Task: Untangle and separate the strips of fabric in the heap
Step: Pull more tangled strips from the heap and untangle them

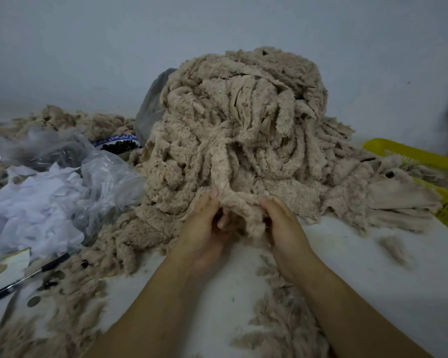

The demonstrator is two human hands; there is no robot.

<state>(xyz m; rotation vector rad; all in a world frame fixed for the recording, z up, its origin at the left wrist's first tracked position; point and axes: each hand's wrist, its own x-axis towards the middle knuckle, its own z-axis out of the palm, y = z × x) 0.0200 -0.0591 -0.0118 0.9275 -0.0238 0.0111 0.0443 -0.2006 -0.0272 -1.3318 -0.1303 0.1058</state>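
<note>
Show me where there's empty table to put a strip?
Barest table is right of the right hand, in front of the heap, apart from one fluff tuft. A smaller patch lies between the forearms, nearer than the left hand and the strip both grip. Left is crowded: plastic bags, white scraps, pen.

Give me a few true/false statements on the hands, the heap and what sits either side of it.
1. Both the left hand and the right hand grip a fabric strip at the near foot of the heap. True.
2. The yellow basket sits left of the heap. False: it is on the right, partly covered by strips.
3. A pen lies on the table left of the arms. True.
4. The bowl behind the plastic bags is empty. False: it holds dark pieces.
</note>
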